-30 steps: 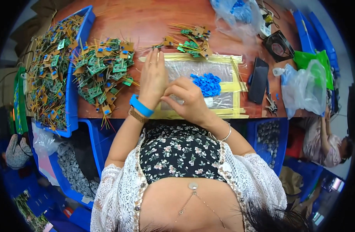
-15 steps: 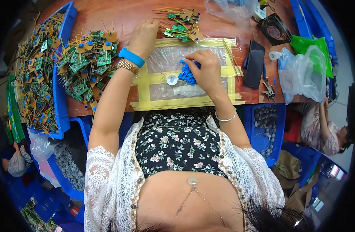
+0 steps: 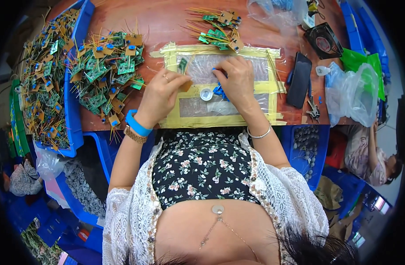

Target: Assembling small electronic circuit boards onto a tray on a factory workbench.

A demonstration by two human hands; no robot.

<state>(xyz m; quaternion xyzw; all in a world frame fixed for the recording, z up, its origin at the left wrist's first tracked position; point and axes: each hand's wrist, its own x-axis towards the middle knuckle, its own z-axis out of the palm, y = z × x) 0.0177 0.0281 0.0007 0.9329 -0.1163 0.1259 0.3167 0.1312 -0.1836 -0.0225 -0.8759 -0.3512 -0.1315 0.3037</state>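
Two hands are busy over a clear plastic sheet (image 3: 198, 106) that's taped down with yellow tape (image 3: 220, 121) on the wooden surface (image 3: 162, 22). The left hand (image 3: 160, 95) is curled mostly closed, fingers pinched around a small green circuit board (image 3: 182, 65) that pokes up past the fingertips, with a tan bit showing under the thumb. That board sits right at the top left part of the sheet. The right hand (image 3: 237, 81) is loosely cupped, palm down, fingertips bent onto a little cluster of blue plastic parts (image 3: 220, 92) lying on the sheet; can't tell whether it's actually gripping one or just touching them. A small round white cap (image 3: 206, 94) lies on the sheet between the two hands, just beside the blue parts.

Left of the sheet there's a big heap of green boards with yellow wire leads (image 3: 107, 73) on the surface, and more of them fill a blue bin (image 3: 74, 115) further left. A smaller bunch of boards (image 3: 218, 31) lies just above the sheet. A black flat object (image 3: 299, 79) lies to the right, near a plastic bag (image 3: 352, 95).
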